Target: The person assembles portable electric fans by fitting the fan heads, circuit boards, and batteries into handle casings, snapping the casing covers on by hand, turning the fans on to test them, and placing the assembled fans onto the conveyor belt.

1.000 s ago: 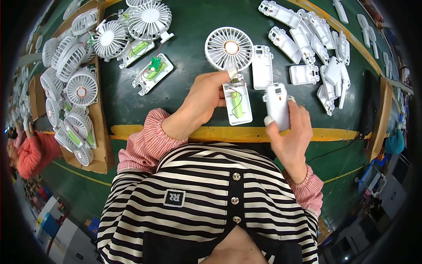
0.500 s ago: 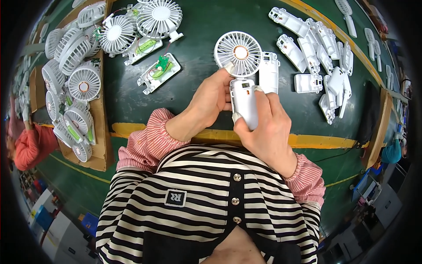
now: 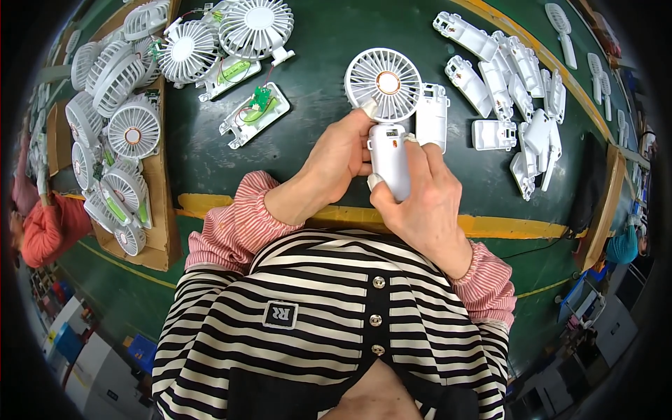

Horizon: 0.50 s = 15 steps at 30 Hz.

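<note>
Right grip (image 3: 424,201) snug across the white handle cover (image 3: 389,159)

The left grip (image 3: 332,159) holds the handheld fan (image 3: 387,82); the right grip (image 3: 423,194) clasps its white handle cover (image 3: 389,162); a handle shell (image 3: 432,120) lies just right of the fan.

Bright centre, black rim, edges bent by fisheye

Co-worker (image 3: 56,234) in coral, green floor (image 3: 126,297)
</note>
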### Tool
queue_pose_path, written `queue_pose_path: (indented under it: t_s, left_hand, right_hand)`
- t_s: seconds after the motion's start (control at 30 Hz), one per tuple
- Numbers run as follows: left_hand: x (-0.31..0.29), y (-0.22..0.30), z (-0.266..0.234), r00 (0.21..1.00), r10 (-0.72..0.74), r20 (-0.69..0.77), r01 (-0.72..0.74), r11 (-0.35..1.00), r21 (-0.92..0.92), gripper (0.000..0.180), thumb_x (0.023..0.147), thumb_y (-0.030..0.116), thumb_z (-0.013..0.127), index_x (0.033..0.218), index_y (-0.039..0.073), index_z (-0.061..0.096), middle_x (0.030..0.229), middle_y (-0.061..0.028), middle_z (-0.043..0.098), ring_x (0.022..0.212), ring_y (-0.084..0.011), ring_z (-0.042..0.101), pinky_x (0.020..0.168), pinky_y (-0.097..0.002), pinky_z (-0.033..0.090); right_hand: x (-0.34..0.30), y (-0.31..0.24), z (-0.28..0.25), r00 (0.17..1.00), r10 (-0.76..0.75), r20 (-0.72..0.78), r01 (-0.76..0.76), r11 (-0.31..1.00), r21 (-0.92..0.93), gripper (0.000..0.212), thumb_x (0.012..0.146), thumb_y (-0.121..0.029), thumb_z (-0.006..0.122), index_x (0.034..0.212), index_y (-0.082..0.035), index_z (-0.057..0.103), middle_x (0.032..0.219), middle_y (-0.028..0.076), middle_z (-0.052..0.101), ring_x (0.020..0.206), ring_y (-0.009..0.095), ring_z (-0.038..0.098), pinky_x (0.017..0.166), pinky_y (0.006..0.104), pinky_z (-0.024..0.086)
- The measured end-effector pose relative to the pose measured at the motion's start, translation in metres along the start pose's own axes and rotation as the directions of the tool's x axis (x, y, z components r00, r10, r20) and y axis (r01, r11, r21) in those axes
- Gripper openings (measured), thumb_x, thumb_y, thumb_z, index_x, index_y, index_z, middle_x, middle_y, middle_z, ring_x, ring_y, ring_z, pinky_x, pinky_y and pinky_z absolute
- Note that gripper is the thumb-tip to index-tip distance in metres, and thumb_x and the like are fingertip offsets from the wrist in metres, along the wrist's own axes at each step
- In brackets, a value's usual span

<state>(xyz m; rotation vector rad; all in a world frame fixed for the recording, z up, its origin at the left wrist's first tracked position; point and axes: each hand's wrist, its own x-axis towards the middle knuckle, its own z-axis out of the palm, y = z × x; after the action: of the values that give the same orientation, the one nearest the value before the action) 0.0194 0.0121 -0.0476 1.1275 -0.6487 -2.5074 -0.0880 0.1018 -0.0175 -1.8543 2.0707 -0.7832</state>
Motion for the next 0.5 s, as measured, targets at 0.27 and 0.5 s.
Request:
queue_pose_path:
  t_s: [0.27, 0.5]
  left_hand:
    - [0.0038, -0.0041, -0.0023, 0.999, 0.007, -0.033, -0.009, 0.998, -0.063, 0.033, 0.085, 0.029, 0.047, 0.098, 0.0, 0.056, 0.089, -0.0072, 0.059, 0.076, -0.0158, 0.059, 0.066, -0.0303, 0.048]
    - [0.0035, -0.0048, -0.0017, 0.997, 0.011, -0.071, -0.006, 0.997, 0.071, 0.023, 0.082, 0.015, 0.054, 0.095, -0.004, 0.058, 0.086, -0.0091, 0.06, 0.073, -0.0154, 0.06, 0.063, -0.0272, 0.049]
  right_hand:
    - [-0.0002, -0.0007, 0.0017, 1.0, -0.001, 0.031, 0.002, 0.999, -0.034, 0.042, 0.059, -0.011, 0.064, 0.095, 0.006, 0.052, 0.078, 0.015, 0.05, 0.059, 0.03, 0.055, 0.05, 0.0363, 0.046]
    - [-0.002, 0.0007, 0.0033, 1.0, -0.014, 0.006, 0.015, 0.999, -0.031, 0.041, 0.059, -0.012, 0.066, 0.094, 0.004, 0.052, 0.08, 0.014, 0.05, 0.06, 0.029, 0.055, 0.05, 0.0358, 0.046]
